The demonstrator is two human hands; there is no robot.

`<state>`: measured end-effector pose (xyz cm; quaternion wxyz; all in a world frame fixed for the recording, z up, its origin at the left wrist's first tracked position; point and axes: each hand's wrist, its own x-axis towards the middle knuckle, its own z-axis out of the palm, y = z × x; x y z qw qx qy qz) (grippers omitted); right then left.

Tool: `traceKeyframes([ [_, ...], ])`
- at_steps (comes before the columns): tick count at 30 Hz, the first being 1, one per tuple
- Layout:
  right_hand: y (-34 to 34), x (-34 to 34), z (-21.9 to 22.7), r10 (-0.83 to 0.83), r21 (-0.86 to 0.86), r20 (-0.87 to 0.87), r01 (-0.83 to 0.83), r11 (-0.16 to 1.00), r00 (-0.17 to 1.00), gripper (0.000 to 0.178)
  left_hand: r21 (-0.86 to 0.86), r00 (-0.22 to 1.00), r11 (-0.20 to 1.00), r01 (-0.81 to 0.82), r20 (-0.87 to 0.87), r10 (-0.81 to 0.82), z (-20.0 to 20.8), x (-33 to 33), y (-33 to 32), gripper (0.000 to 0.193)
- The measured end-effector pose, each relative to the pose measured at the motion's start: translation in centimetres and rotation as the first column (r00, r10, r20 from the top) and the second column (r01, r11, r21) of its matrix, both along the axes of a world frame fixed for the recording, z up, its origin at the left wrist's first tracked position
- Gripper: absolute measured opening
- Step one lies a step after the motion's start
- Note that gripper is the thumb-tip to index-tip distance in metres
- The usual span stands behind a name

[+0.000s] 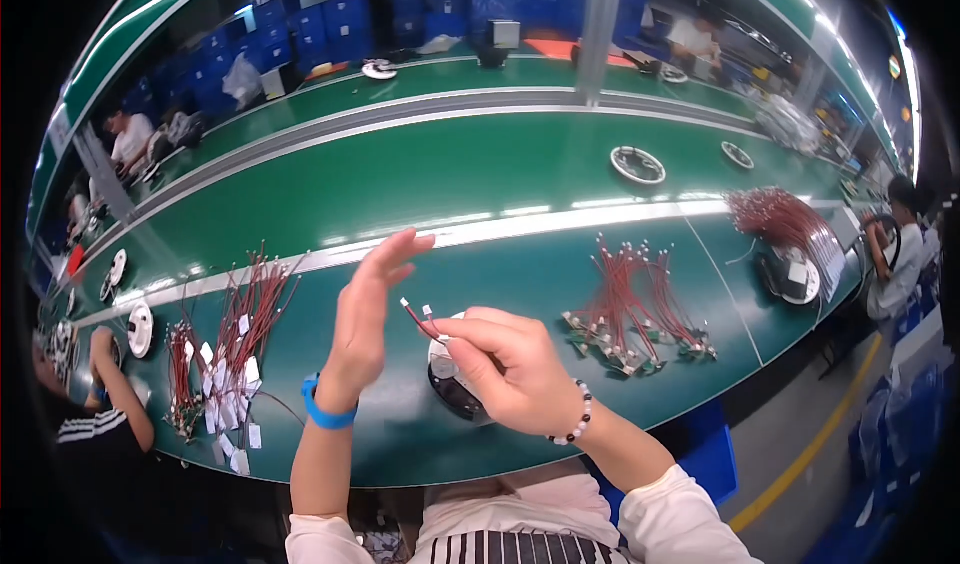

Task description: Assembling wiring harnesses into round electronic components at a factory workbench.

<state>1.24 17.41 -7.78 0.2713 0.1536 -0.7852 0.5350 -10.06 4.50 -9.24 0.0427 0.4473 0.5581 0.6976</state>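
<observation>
Dark-green bench (390,454): dark-red wire bundles w/ white paper tags (250,369) lie to L; dark-red wire bundles w/ small green boards (628,309) lie to R; round black-and-white housing (452,392) sits btwn, partly hidden by R hand (520,374). L hand (364,314): grip spread, fingers extended, nothing visibly held. R grip: thumb & index pinching short red wire lead w/ white plastic connectors (422,325). Lead appears over housing, slightly bent, two white tips pointing up near L palm.

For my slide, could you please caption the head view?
Right hand pinches red connector wires; left hand hovers open nearby.
</observation>
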Motion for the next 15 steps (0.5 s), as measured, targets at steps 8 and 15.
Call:
traceKeyframes([
  [8, 3.9, 0.3, -0.8, -0.139, 0.112, -0.015, 0.14, 0.984, 0.99, 0.013, -0.429, 0.963, 0.895, 0.118, 0.271, 0.003, -8.7, -1.8, 2.7, 0.021],
  [15, 5.3, 0.5, -3.3, -0.324, 0.527, 0.085, 0.234, 0.817, 0.942, 0.005, -0.399, 0.868, 0.875, 0.275, 0.494, -0.047, -8.2, -0.8, 1.5, 0.021],
])
